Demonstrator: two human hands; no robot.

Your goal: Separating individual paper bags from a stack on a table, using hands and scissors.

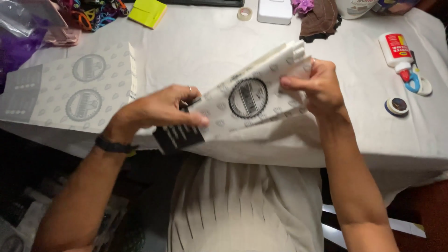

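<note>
I hold a folded sheet of white patterned paper (247,95) with a round dark emblem, tilted above the table's near edge. My left hand (161,108) grips its lower left end, where the paper has a black striped part. My right hand (317,86) pinches its upper right end between thumb and fingers. A ring shows on each hand, and a dark band sits on my left wrist.
A second sheet of the same patterned paper (79,88) lies flat on the white cloth-covered table (364,135) at the left. A glue bottle (396,51), blue scissors (416,84), a small round tin (397,106), a tape roll (244,13), yellow sticky notes (147,11) and brown fabric (319,19) lie further back.
</note>
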